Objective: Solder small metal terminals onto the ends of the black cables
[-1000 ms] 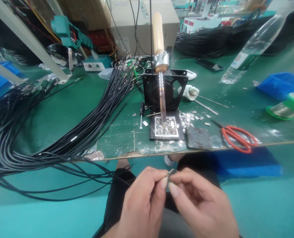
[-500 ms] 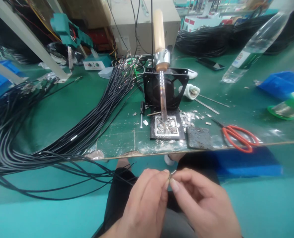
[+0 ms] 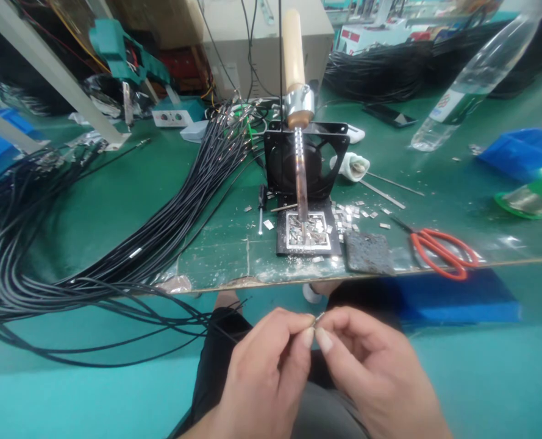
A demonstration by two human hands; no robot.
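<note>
Over my lap, in front of the bench edge, my left hand and my right hand meet fingertip to fingertip. Both are pinched on a small metallic piece, mostly hidden by the fingers, so its shape is unclear. Several black cables hang over the bench edge and run toward my left hand; whether one joins the piece cannot be seen. Beyond the hands, a soldering iron with a wooden handle points down at a square tray of small metal bits.
A black fan stands behind the iron tip. Nearby are a small screwdriver, loose metal pieces, a grey block and red-handled scissors. Farther right are a solder spool and a bottle. Cable bundles cover the left.
My left hand's fingers have shifted slightly, its thumb now showing more beside the index finger. My right hand has barely moved.
</note>
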